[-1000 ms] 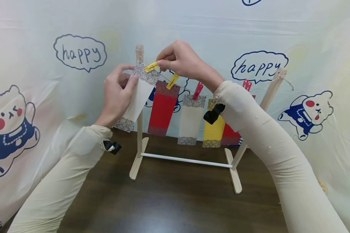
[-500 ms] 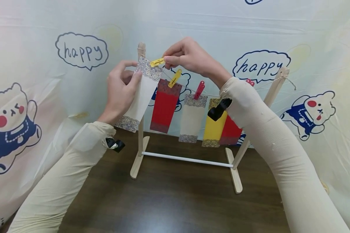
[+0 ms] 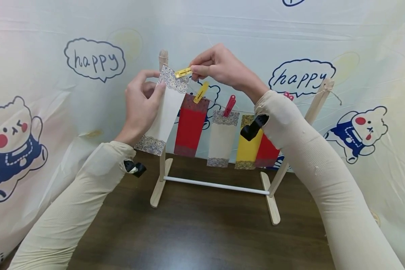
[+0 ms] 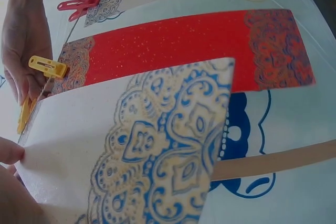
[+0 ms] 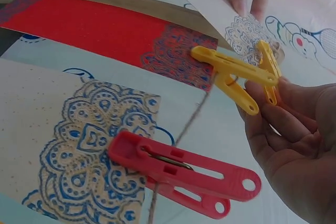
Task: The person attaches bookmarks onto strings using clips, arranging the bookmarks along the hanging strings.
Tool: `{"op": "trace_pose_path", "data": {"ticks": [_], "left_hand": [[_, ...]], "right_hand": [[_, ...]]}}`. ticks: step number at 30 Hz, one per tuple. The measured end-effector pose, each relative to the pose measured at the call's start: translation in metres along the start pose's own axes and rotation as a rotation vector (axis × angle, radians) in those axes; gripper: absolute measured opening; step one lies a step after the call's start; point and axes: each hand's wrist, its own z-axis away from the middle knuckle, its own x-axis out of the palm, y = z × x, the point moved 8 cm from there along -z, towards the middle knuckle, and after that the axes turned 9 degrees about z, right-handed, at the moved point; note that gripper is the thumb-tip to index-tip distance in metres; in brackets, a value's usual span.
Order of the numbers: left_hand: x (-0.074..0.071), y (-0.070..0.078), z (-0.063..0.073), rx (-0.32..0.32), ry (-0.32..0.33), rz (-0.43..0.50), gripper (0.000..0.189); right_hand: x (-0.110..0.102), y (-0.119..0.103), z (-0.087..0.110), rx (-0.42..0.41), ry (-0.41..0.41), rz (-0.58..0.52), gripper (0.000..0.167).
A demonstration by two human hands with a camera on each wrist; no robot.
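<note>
My left hand pinches the upper left edge of a white card with blue lace patterning at both ends. The card hangs tilted in front of the rack's left post. Between thumb and fingers of my right hand is a yellow clothespin, its nose over the card's top right corner. In the right wrist view, that clothespin sits at the patterned end, beside the string. Right of it, another yellow clothespin holds a red card on the string.
A red clothespin clips a second white card to the string. Further right hang a yellow card and another red card. The wooden rack's right post and white crossbar stand over a dark table.
The held white card's lower end has swung a little right, and the yellow clothespin in my right hand lies flatter. Both hands sit slightly further right in the view.
</note>
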Motion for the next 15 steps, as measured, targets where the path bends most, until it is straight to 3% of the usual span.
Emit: {"op": "trace_pose_path", "data": {"ticks": [4, 7, 11, 15], "left_hand": [[-0.001, -0.004, 0.0, -0.012, -0.007, -0.001, 0.024], [-0.002, -0.017, -0.003, -0.025, -0.014, 0.003, 0.025], [-0.004, -0.037, -0.006, -0.053, -0.033, -0.003, 0.026], [-0.009, -0.045, -0.001, -0.074, -0.053, -0.066, 0.028]], "right_hand": [[0.003, 0.003, 0.001, 0.027, -0.023, -0.006, 0.026], [0.007, 0.007, 0.003, 0.066, -0.065, 0.016, 0.031], [0.012, 0.012, 0.008, 0.125, -0.111, 0.117, 0.044], [0.011, 0.012, 0.019, 0.156, -0.082, 0.244, 0.054]]}}
